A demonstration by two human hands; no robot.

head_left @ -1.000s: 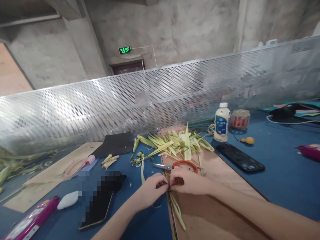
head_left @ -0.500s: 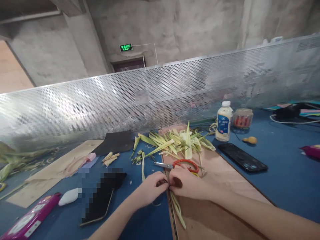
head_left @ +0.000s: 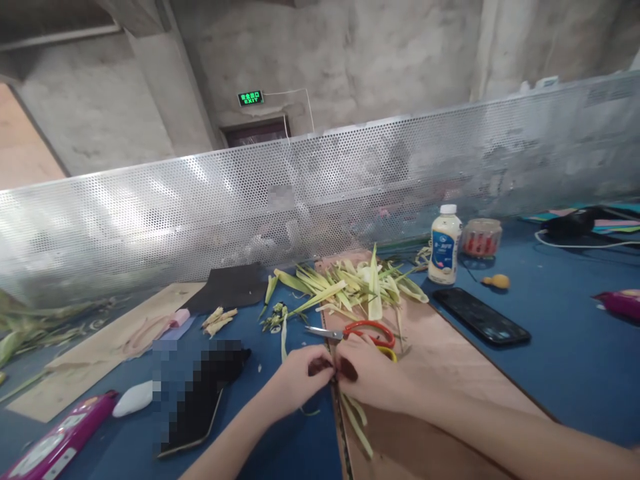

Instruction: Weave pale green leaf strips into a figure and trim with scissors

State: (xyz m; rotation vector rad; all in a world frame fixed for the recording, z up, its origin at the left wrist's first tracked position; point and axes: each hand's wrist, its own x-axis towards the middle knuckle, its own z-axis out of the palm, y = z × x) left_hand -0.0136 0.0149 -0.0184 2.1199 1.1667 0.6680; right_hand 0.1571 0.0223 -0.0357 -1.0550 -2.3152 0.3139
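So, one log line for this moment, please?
left hand: fingers pinched; right hand: fingers pinched alongside; anything held: unclear; green strips: below right hand; scissors: beyond right hand

Left hand [head_left: 303,373] and right hand [head_left: 367,373]: fingertips together over left edge of brown board [head_left: 450,350] (anything pinched there too small to tell). Pale strips [head_left: 359,430] trail just below, onto board. Scissors [head_left: 347,331] cross same edge, handles partly behind right hand. Husk pile [head_left: 374,287] at board's far end. Bottle [head_left: 444,248] near far right corner, phone [head_left: 481,316] off right edge, both on blue bench [head_left: 560,373].
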